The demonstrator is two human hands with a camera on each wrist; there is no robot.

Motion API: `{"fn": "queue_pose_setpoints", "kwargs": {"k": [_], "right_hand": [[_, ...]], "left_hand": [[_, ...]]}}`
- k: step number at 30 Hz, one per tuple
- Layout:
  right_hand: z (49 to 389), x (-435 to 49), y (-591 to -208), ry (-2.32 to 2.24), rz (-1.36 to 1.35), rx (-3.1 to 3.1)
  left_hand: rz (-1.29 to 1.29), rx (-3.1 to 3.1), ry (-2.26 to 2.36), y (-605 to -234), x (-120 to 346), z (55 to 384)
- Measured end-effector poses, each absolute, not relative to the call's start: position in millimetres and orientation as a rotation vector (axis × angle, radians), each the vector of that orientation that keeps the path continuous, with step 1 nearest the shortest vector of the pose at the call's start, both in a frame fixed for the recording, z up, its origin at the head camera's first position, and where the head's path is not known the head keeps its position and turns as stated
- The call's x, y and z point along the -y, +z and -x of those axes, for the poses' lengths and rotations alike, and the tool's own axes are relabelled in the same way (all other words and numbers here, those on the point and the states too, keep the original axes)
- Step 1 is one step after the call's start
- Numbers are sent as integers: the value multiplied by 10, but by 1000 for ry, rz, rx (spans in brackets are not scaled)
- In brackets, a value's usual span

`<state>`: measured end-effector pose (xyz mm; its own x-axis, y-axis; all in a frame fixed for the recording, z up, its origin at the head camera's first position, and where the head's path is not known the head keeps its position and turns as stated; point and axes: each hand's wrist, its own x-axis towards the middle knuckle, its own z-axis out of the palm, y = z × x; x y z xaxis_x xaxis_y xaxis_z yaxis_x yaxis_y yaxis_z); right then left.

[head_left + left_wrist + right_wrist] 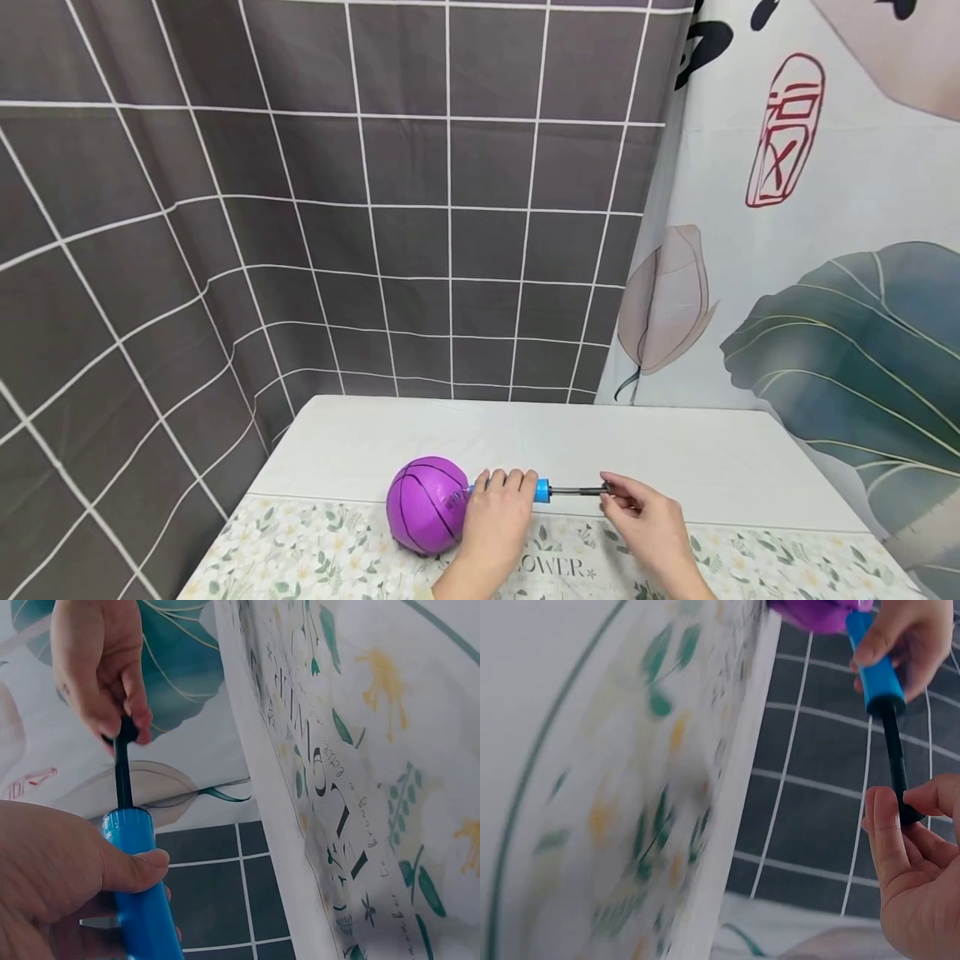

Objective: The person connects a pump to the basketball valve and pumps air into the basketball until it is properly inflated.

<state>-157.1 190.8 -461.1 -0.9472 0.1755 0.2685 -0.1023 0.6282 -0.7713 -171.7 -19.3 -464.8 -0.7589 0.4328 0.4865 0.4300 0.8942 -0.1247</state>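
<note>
A purple ball (426,507) with black seam lines, like a small basketball, rests on the table at the left of the hands. Against its right side is the tip of a blue hand pump (542,491). My left hand (501,521) grips the pump's blue barrel (146,922), thumb along it in the left wrist view. The black rod (894,750) is drawn out to the right. My right hand (648,525) pinches the dark end of the rod between thumb and fingers. The palm side of this hand (922,877) shows in the right wrist view.
The white table (360,433) has a floral printed cover (315,542) with lettering along its front half. Behind it hangs a dark grey curtain (405,242) with a white grid. A white cloth (720,333) with large leaf prints hangs at the right.
</note>
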Motion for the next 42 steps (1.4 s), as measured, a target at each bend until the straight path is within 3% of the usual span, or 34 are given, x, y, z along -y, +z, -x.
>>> {"fn": "queue_pose_setpoints", "kwargs": {"k": [12,32,42], "right_hand": [[1507,-2174,-4650,1239,188,2537],[1593,-1510,-4672,1226,-43,2527],[1561,-1557,-4641,1194,-34,2559]], "left_hand": [[613,2536,36,-4669,192,1738],[611,2467,91,-4667,92,1685],[655,2530,19,-4656,165,1731]]}}
